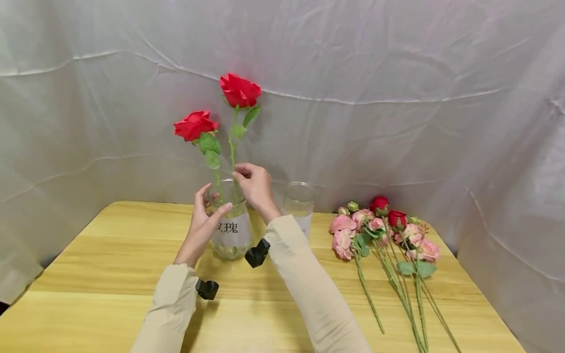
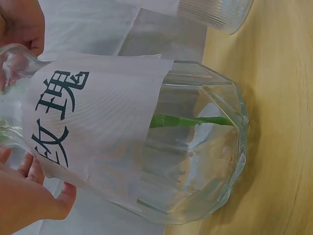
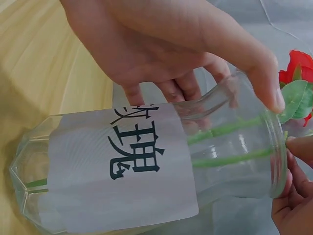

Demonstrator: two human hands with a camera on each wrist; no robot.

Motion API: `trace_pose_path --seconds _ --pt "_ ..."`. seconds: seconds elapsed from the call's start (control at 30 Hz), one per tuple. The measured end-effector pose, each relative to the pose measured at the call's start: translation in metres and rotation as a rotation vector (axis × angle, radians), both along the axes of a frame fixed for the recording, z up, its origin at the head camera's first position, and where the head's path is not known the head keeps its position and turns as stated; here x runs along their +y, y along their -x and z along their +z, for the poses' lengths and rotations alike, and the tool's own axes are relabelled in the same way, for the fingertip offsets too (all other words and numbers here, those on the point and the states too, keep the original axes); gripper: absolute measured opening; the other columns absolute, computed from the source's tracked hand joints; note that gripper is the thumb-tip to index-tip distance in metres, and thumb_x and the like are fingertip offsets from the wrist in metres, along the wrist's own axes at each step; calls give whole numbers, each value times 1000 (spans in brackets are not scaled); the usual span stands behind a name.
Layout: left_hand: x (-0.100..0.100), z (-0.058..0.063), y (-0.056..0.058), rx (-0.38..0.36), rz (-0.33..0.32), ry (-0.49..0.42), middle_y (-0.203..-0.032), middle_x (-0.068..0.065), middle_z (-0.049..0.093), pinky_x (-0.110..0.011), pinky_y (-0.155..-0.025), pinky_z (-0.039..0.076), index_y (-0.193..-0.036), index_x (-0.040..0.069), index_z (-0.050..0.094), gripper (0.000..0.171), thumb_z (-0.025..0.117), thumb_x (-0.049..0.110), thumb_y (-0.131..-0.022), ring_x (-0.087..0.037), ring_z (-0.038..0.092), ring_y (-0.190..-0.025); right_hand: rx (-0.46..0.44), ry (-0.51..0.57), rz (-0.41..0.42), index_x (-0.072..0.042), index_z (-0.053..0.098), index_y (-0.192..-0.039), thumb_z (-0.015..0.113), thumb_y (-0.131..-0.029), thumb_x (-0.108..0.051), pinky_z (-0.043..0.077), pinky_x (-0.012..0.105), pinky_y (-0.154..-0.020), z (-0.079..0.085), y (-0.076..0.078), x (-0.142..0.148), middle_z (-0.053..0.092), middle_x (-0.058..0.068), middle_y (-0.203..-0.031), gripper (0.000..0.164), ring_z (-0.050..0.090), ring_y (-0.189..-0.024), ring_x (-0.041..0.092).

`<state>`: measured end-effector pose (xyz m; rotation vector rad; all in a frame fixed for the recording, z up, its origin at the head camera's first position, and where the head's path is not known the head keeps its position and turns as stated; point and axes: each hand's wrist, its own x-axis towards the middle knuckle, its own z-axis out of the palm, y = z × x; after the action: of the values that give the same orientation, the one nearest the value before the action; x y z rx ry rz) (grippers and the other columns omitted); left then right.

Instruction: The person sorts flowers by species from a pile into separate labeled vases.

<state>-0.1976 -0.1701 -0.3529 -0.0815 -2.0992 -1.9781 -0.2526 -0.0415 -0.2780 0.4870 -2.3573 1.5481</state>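
A clear glass vase (image 1: 229, 251) with a white paper label (image 2: 98, 127) in dark characters stands upright on the table. My left hand (image 1: 204, 228) holds its neck, thumb at the near side and fingers round behind. One red rose (image 1: 194, 126) leans left out of the vase's mouth. A taller red rose (image 1: 240, 90) rises beside it. With thumb and fingertips my right hand (image 1: 258, 189) pinches the taller rose's green stem just above the rim. In the right wrist view two stems (image 3: 230, 159) run down inside the glass, partly behind the label.
A second clear glass vase (image 1: 296, 205), also labelled, stands to the right behind my right forearm. Farther right, several pink flowers (image 1: 344, 235) and two red roses (image 1: 397, 218) lie on the wooden table (image 1: 110, 274), stems toward me. A grey curtain (image 1: 375, 137) hangs behind.
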Motion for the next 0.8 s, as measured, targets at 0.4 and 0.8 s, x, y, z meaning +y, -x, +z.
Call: trace_pose_path --seconds 0.4,0.8 --pt "2 0 3 -17 -10 9 -138 -16 34 -33 -99 29 -152 13 12 78 62 22 -93 -25 31 -127 2 -8 -6 -1 74 -101 66 -90 -6 50 22 -69 -7 1 4 72 8 -91 15 66 -82 17" --pt "0 1 0 -7 -26 28 -139 -17 34 -36 -100 29 -154 16 13 79 63 21 -93 -27 31 -128 -14 182 -36 4 69 -109 63 -89 1 51 24 -77 -17 -19 16 71 13 -97 22 65 -88 22"
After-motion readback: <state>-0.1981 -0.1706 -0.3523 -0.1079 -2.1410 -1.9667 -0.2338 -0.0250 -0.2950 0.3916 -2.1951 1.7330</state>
